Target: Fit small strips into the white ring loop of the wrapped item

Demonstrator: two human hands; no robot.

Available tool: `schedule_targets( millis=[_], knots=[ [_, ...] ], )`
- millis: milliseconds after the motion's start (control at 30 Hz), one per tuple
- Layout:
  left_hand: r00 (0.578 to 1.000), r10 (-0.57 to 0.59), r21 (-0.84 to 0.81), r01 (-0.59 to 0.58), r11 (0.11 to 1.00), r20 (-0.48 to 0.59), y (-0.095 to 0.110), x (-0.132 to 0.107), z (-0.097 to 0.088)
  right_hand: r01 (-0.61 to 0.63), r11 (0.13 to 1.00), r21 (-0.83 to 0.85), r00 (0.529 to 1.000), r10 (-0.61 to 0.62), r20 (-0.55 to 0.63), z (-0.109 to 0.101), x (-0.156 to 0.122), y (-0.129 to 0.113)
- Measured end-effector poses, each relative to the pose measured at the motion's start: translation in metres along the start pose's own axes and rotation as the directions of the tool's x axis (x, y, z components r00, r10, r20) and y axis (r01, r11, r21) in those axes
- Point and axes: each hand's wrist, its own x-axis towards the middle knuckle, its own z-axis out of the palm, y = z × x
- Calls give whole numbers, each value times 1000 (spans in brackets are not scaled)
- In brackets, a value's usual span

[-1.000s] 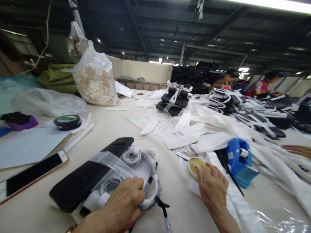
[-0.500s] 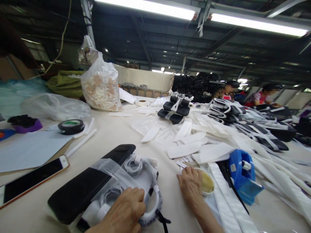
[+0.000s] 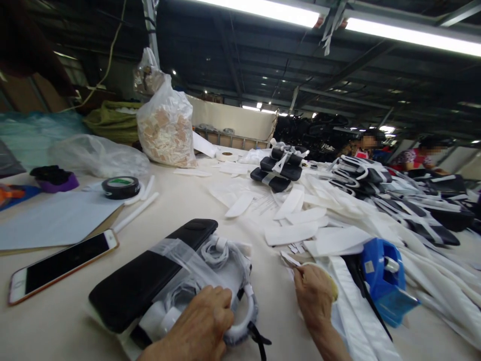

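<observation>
A dim workshop hall with dark roof beams and long strip lights overhead. A wide cream tabletop (image 3: 180, 200) fills the view, strewn on the right with white fabric strips (image 3: 291, 233) and bundles of black cases (image 3: 278, 168). At the far left edge stands a large clear plastic bag (image 3: 167, 125) stuffed with pale pieces. Two other people sit at the far right end.

Near the front lies a long black case (image 3: 145, 281) inside a clear plastic sleeve with coiled white cords (image 3: 216, 250). The left hand (image 3: 201, 323) presses down on this package at its near end, fingers curled over the white cord loop. Left of it lies a smartphone (image 3: 62, 265), screen dark, beside a sheet of white paper (image 3: 56, 220). A roll of black tape (image 3: 121, 187) sits beyond.

A blue tape dispenser (image 3: 387, 281) sits to the right. Just left of it, the right hand (image 3: 313, 293) covers a small round dish (image 3: 332, 288) of yellowish paste, its fingertips pinching a small white paper slip (image 3: 289, 259).
</observation>
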Motion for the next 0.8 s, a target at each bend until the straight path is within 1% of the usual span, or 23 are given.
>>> schedule_targets(
  millis=[67, 100, 167, 233, 300, 367, 467, 500, 533, 567, 600, 633, 667, 700, 733, 800],
  knots=[
    [1000, 7, -9, -7, 1000, -21, -1, 0, 3, -152, 973, 174, 988, 156, -8, -7, -8, 1],
    [1000, 11, -13, -12, 1000, -29, -1, -1, 4, -235, 937, 258, 970, 242, 8, -10, -13, 1],
    [999, 18, -10, -18, 1000, -51, -2, -1, 7, -390, 823, 413, 913, 403, 60, -14, -21, 0],
    [996, 26, 6, -26, 1000, -81, -3, -1, 9, -488, 674, 555, 850, 512, 125, -15, -27, -2],
    [995, 34, 22, -32, 999, -99, -4, -1, 11, -527, 527, 667, 805, 561, 193, -17, -29, -6],
    [994, 34, 27, -32, 999, -102, -5, -2, 11, -535, 420, 733, 784, 570, 246, -20, -30, -11],
    [994, 28, 21, -26, 999, -107, -5, -2, 12, -522, 351, 777, 777, 571, 264, -24, -33, -13],
    [993, 30, 21, -28, 999, -111, -5, -2, 13, -506, 394, 768, 793, 563, 234, -25, -33, -11],
    [993, 33, 23, -31, 999, -116, -6, -2, 13, -474, 493, 729, 825, 538, 173, -25, -32, -9],
    [992, 34, 26, -31, 999, -120, -6, -2, 14, -423, 623, 658, 866, 491, 92, -25, -30, -7],
    [992, 33, 28, -30, 999, -122, -6, -2, 15, -353, 754, 555, 909, 417, 11, -23, -28, -5],
    [992, 31, 28, -28, 999, -123, -7, -2, 16, -270, 859, 434, 946, 320, -46, -20, -26, -3],
    [992, 26, 29, -23, 999, -126, -7, -2, 16, -184, 929, 322, 974, 217, -68, -18, -25, -3],
    [992, 19, 29, -15, 999, -125, -7, -1, 16, -111, 964, 243, 990, 128, -57, -14, -25, -3],
    [993, 10, 30, -7, 1000, -118, -6, -1, 15, -61, 977, 205, 998, 66, -20, -12, -25, -5],
    [995, 4, 34, -1, 999, -97, -5, -2, 11, 39, 995, 95, 996, -46, 71, -8, -27, -10]
  ],
)
